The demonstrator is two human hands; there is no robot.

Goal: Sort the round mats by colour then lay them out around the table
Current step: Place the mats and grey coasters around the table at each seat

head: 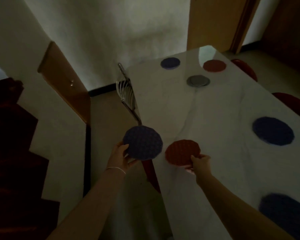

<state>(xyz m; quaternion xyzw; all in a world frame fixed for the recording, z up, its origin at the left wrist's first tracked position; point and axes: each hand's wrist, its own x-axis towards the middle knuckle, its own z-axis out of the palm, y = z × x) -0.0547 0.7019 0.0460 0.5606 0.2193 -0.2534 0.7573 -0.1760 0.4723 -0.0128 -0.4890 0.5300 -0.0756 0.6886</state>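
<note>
A dim room; a pale marbled worktop (206,122) stretches ahead. My left hand (122,157) pinches a blue mat (143,142) over the worktop's edge; my right hand (200,162) grips a red mat (182,152) low over the surface. I judge the layout well underway: blue mats (273,130), a far red mat (214,66) and a grey stack (197,81) lie placed. A metal chair back (126,94) crowds the left edge.
</note>
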